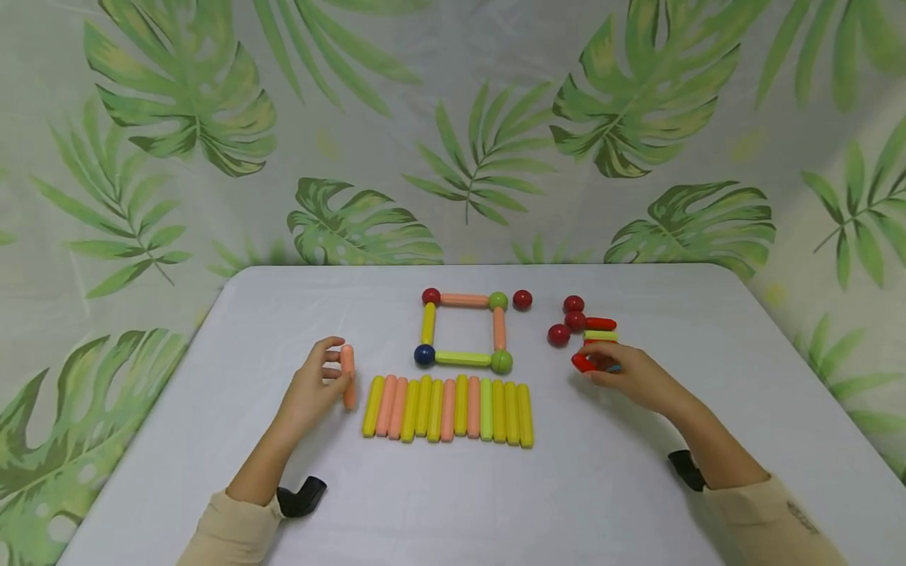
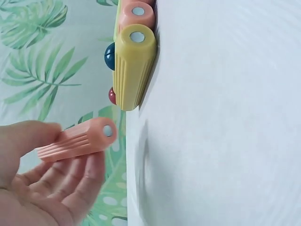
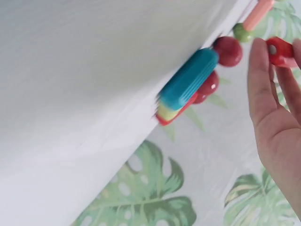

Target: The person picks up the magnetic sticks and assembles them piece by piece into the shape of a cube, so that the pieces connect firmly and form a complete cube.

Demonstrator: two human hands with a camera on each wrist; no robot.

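Note:
My left hand pinches a pink magnetic rod between thumb and fingers, left of a row of rods. In the left wrist view this pink rod shows a round metal spot on its end. On the right, my right hand holds a red rod by the fingertips; the right wrist view shows only part of that red rod. Close to this hand lie a blue rod, mostly hidden in the head view, a lime rod and another red rod.
Behind the row lies a square of rods joined by balls: a red ball, a blue ball and two green balls. Several loose red balls sit to its right. A leaf-patterned cloth hangs behind the white table.

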